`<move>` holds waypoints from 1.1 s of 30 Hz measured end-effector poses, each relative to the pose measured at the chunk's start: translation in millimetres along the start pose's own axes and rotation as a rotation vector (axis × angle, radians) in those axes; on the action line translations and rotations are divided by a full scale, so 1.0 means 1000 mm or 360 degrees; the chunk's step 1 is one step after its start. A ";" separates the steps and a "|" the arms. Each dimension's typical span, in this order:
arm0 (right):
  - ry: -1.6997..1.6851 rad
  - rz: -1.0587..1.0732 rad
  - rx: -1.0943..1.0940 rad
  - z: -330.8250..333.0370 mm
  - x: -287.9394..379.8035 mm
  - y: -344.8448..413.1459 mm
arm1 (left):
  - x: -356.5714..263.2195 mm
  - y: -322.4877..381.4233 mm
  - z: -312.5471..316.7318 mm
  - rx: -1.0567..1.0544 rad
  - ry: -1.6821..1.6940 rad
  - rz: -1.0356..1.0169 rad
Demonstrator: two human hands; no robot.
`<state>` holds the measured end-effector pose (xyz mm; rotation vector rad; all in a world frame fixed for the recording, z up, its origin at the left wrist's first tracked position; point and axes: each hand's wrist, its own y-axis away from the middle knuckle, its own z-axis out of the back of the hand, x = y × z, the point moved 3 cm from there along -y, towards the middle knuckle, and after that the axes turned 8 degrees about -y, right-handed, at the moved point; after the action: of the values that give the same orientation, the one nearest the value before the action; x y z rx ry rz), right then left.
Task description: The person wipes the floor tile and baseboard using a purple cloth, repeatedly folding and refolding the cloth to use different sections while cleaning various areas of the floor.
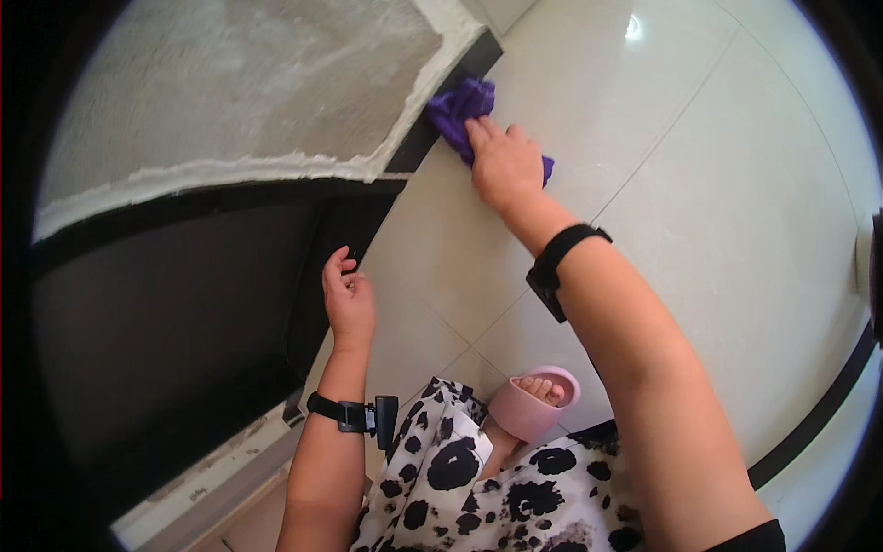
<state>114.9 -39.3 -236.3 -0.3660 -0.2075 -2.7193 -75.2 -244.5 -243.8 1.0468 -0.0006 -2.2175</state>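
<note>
A crumpled purple cloth [457, 114] lies under my right hand [509, 162]. My right fingers press it against the black skirting strip [414, 148] and the cream floor tiles [662, 290] beside it. Part of the cloth is hidden beneath the palm, and one edge sticks out past the wrist side. My left hand [348, 297] holds nothing, its fingers loosely curled and apart. It hovers near a large dark panel [179, 310]; whether it touches the panel I cannot tell.
Rough grey concrete [262, 83] with a ragged white border [276, 168] rises above the skirting. A pink slipper [528, 417] on my foot rests on the tiles, by my spotted clothing [452, 462]. A dark curved strip [817, 407] edges the floor at right.
</note>
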 end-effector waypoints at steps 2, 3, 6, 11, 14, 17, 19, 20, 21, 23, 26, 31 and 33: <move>0.0028 0.0061 0.0033 -0.011 0.001 0.016 | 0.003 0.002 -0.005 -0.0030 -0.0076 0.0043; 0.0047 0.0186 0.0139 -0.018 0.008 0.024 | 0.009 0.002 -0.004 -0.0029 -0.0072 0.0039; 0.0103 0.0413 0.0547 -0.030 0.020 0.032 | 0.021 0.000 -0.004 -0.0018 -0.0100 0.0025; 0.0245 0.0840 0.1171 -0.024 0.013 0.035 | 0.004 -0.008 0.002 -0.0015 -0.0187 0.0003; 0.0178 0.0873 0.1026 -0.007 -0.014 0.031 | 0.010 -0.023 0.004 -0.0062 -0.0236 -0.0072; 0.0052 0.0797 0.0844 0.016 -0.064 0.036 | 0.006 -0.034 -0.001 -0.0060 -0.0263 -0.0178; -0.0008 0.0761 0.0830 0.037 -0.090 0.054 | 0.011 -0.034 -0.005 -0.0059 -0.0270 -0.0161; -0.0011 0.0750 0.0818 0.048 -0.102 0.063 | 0.013 -0.035 -0.004 -0.0068 -0.0284 -0.0153; -0.0021 0.0747 0.0812 0.058 -0.113 0.074 | 0.017 -0.034 -0.002 -0.0067 -0.0285 -0.0140; -0.0124 0.0591 0.0835 0.080 -0.131 0.095 | 0.026 -0.033 0.000 -0.0060 -0.0360 -0.0119; -0.0289 0.0282 0.0776 0.100 -0.162 0.108 | 0.034 -0.040 -0.007 -0.0042 -0.0353 -0.0097; -0.1928 -0.0805 0.0187 0.130 -0.198 0.140 | 0.041 -0.048 0.000 0.0031 -0.0342 -0.0158; -0.2395 -0.1085 -0.0197 0.129 -0.237 0.174 | 0.041 -0.050 0.009 0.0039 -0.0376 -0.0239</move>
<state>423.7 -89.0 -164.0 -2.6655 -0.6098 -2.3181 -128.5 -231.9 -279.3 0.8146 -0.0549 -2.4719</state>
